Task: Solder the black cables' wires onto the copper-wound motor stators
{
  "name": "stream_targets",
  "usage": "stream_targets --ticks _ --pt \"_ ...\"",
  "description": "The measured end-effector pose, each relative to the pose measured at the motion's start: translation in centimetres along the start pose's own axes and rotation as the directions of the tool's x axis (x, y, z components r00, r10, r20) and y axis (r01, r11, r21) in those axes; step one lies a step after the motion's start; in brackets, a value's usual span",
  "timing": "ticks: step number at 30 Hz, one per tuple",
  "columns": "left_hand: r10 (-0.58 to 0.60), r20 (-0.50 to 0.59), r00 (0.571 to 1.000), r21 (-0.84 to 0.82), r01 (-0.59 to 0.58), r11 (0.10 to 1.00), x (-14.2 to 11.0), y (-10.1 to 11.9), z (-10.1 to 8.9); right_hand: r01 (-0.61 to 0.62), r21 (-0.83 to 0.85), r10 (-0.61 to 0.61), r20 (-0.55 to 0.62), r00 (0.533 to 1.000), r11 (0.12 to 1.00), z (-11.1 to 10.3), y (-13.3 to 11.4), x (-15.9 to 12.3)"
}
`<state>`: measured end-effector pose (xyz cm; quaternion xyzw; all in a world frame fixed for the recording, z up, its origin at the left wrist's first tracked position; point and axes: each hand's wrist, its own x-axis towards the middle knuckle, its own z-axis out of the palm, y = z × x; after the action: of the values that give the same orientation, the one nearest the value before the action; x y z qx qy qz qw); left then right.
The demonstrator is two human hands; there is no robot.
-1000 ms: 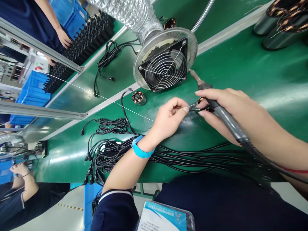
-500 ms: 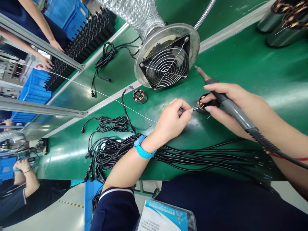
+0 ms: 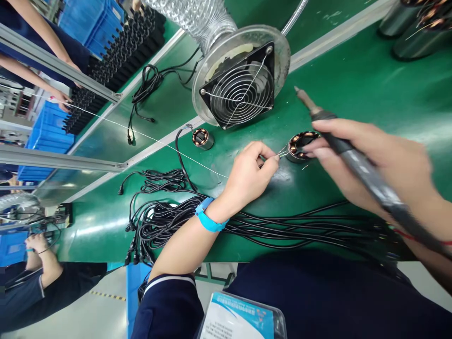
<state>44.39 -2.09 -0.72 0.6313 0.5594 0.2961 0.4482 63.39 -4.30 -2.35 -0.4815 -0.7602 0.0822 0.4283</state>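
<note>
My left hand (image 3: 249,174), with a blue wristband, is pinched on a thin solder wire (image 3: 148,136) that runs off to the far left. Its fingertips sit just left of a small copper-wound stator (image 3: 299,143) lying on the green bench (image 3: 353,94). My right hand (image 3: 374,160) is closed around a grey soldering iron (image 3: 349,153). The iron's tip points up and away, above the stator, while the fingertips touch the stator's right side. The right hand is blurred by motion.
A fume fan (image 3: 240,92) on a silver duct (image 3: 197,16) stands behind the stator. A second stator (image 3: 202,138) lies to the left. Black cables (image 3: 282,230) are bundled along the near edge. Larger stators (image 3: 416,28) sit far right. Other people's hands (image 3: 60,96) work at black parts trays.
The right hand has lifted the soldering iron up and to the right, away from the stator, which now shows uncovered. The left hand has stayed pinched on the wire.
</note>
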Motion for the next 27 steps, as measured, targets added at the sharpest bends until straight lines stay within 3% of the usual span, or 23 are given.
stream_targets --ticks 3,6,10,12,16,23,27 --pt "-0.037 0.031 0.999 -0.025 0.038 0.999 -0.2 0.1 0.3 -0.071 0.007 0.071 0.011 0.997 0.997 -2.0 0.0 -1.6" --pt "-0.049 0.028 0.998 -0.048 0.050 0.998 -0.3 -0.1 0.6 -0.053 0.095 0.050 0.035 0.998 0.994 -3.0 1.0 -3.5" --pt "-0.055 0.007 0.998 -0.101 0.055 0.993 -0.3 -0.4 0.9 -0.019 0.224 0.022 -0.009 1.000 0.974 -2.8 2.3 -5.0" --pt "-0.066 0.007 0.998 -0.112 0.066 0.992 -0.3 -0.5 0.9 -0.023 0.243 0.023 0.003 1.000 0.970 -2.4 2.3 -5.1" --pt "-0.070 0.007 0.998 -0.116 0.071 0.991 -0.3 -0.5 1.0 -0.024 0.245 0.048 -0.092 0.995 0.969 -1.8 1.9 -4.9" --pt "-0.104 0.019 0.994 -0.139 0.105 0.985 -0.4 -0.6 0.9 -0.019 0.237 0.030 -0.041 0.999 0.971 -2.0 1.9 -4.9" --pt "-0.163 0.039 0.986 -0.157 0.168 0.973 -0.3 -0.5 0.9 -0.013 0.235 -0.006 0.083 0.997 0.972 -2.4 2.1 -4.9"
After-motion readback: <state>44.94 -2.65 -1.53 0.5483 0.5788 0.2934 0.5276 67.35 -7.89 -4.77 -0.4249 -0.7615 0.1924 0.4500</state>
